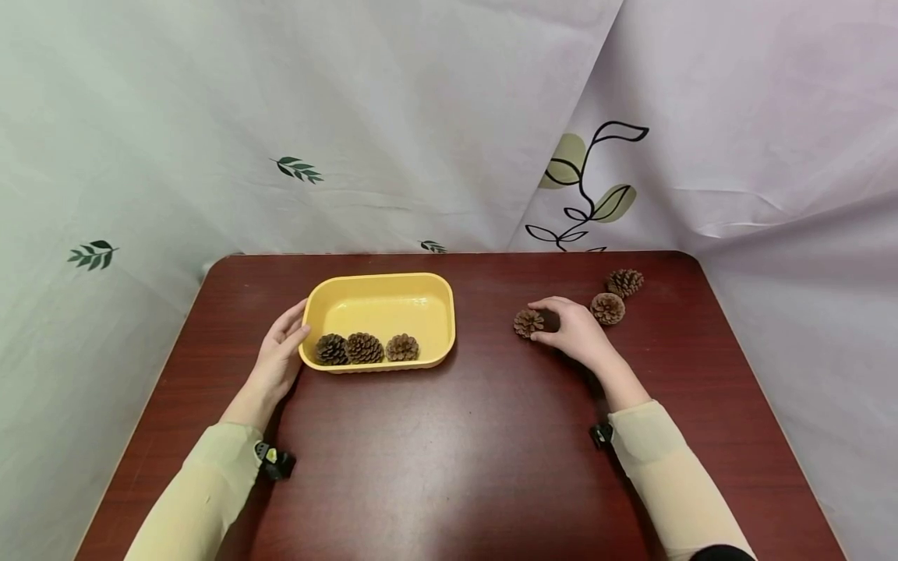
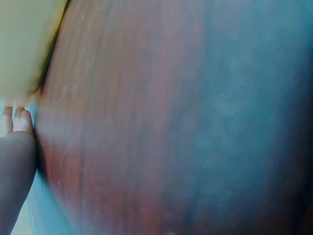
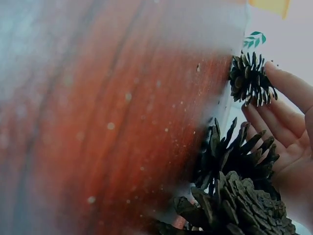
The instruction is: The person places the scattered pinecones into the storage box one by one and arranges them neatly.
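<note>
In the head view, my left hand [image 1: 277, 354] holds the left end of a yellow plastic tray [image 1: 379, 300], thumb at the rim and fingers along the outside wall. Three brown pine cones [image 1: 364, 348] lie in a row along the tray's near side. The left wrist view catches only some fingertips [image 2: 22, 120] against the tray's outer wall [image 2: 24, 49]. Right of the tray, my right hand [image 1: 575, 331] pinches a pine cone [image 1: 528, 323] between thumb and fingers; the right wrist view shows this pine cone [image 3: 252, 78] close to the table.
Two more pine cones, a nearer one [image 1: 607, 309] and a farther one [image 1: 624, 282], lie beyond my right hand at the table's far right. A patterned white cloth [image 1: 421, 117] hangs behind the dark red table [image 1: 435, 452].
</note>
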Available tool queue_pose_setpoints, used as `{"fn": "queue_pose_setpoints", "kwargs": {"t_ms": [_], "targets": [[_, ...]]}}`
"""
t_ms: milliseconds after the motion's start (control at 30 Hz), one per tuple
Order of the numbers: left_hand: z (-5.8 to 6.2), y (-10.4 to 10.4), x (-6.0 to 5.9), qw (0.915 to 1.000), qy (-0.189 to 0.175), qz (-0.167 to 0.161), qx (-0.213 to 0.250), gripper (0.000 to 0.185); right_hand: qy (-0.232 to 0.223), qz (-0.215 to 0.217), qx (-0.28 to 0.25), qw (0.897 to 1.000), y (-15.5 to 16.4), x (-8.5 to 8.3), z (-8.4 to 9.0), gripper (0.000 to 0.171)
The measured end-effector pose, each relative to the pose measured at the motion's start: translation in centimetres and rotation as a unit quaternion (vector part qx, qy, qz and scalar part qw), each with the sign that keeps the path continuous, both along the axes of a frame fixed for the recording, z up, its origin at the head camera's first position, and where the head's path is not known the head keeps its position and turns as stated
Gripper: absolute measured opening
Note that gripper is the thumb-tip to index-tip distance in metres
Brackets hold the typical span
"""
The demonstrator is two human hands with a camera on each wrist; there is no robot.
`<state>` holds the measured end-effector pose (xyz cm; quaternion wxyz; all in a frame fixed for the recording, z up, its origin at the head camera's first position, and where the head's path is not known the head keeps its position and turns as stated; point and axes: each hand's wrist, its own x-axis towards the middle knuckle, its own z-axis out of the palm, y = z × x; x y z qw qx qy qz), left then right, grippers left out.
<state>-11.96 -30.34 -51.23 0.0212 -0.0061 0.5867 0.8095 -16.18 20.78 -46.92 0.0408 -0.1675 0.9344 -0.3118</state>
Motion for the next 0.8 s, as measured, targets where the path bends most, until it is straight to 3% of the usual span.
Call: {"fn": "queue_pose_setpoints", "kwargs": {"t_ms": [800], "targets": [[-0.10,0.05,-0.04,1.0000,-0.006,0.003,0.001,0.041,-0.002,-0.001,-0.004,1.000,-0.22,-0.06,-0.36,0.046]]}}
